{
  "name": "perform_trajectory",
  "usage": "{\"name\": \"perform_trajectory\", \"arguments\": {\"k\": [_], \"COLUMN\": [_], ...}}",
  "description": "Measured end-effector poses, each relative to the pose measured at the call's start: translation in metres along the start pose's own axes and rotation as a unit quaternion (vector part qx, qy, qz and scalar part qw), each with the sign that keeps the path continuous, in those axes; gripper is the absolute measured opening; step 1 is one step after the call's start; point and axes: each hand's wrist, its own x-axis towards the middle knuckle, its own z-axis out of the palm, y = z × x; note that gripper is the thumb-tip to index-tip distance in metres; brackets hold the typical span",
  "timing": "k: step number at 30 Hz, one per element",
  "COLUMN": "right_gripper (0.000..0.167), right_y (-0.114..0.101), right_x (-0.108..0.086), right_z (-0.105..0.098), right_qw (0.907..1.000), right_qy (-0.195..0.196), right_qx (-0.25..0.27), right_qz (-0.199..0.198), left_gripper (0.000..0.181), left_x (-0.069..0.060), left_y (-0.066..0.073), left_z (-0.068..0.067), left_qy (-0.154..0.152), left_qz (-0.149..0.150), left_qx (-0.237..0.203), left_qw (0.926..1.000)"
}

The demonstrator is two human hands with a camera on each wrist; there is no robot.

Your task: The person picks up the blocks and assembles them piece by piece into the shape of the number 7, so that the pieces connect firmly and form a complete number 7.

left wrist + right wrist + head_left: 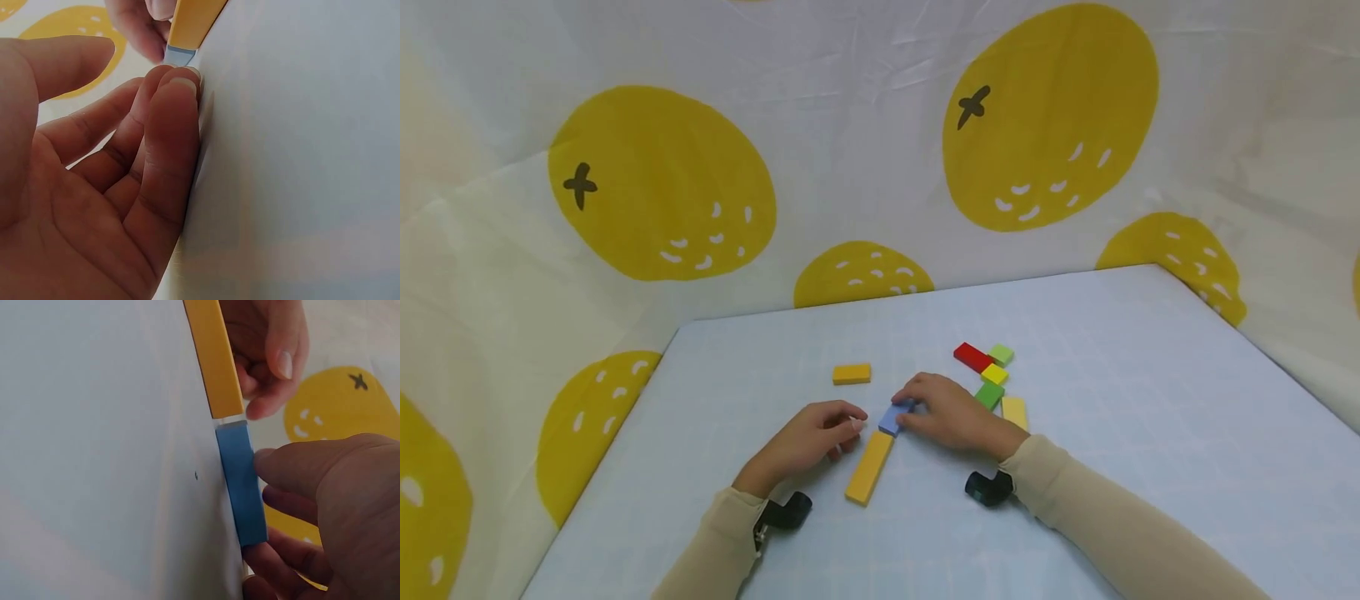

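Note:
A blue block [891, 420] lies flat on the table, its short end facing a long orange block [870, 468]. A narrow gap parts the two in the right wrist view. My right hand [955, 414] pinches the blue block [242, 487], with the thumb on its side and fingers at its far end. To the left of these blocks, my left hand [812, 435] hovers low with loosely bent fingers and holds nothing. Its fingertips [178, 94] come close to the table surface in the left wrist view.
A shorter orange block [852, 374] lies behind the hands. Beyond the right hand are a red block [973, 357], a light green one [1002, 355], a yellow one [995, 374], a green one [989, 394] and a pale yellow one [1014, 412]. A fruit-patterned curtain [850, 200] borders the table.

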Motion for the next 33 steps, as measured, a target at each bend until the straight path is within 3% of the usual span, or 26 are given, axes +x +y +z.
{"name": "perform_trajectory", "arguments": {"k": [7, 14, 23, 29, 33], "right_gripper": [0.027, 0.030, 0.031, 0.031, 0.031], "right_y": [0.001, 0.001, 0.003, 0.000, -0.001], "right_x": [0.001, 0.000, 0.001, 0.000, 0.001], "right_z": [0.004, 0.000, 0.002, 0.000, -0.001], "right_qw": [0.9999, 0.9999, 0.9999, 0.9998, 0.9996], "right_qy": [-0.001, 0.005, -0.001, 0.000, 0.002], "right_qx": [0.007, 0.004, 0.006, 0.013, 0.020], "right_qz": [-0.010, -0.008, -0.014, -0.015, -0.018], "left_gripper": [0.031, 0.031, 0.031, 0.030, 0.026], "left_x": [-0.003, -0.001, -0.002, -0.002, 0.003], "left_y": [-0.001, 0.000, 0.003, 0.003, 0.006], "left_z": [0.002, 0.001, 0.001, -0.005, -0.010], "left_qy": [0.000, -0.001, -0.004, 0.020, 0.066], "left_qz": [-0.008, 0.002, -0.004, 0.005, -0.014], "left_qx": [0.000, 0.007, -0.012, -0.014, -0.015], "left_qw": [1.0000, 1.0000, 0.9999, 0.9997, 0.9976]}}
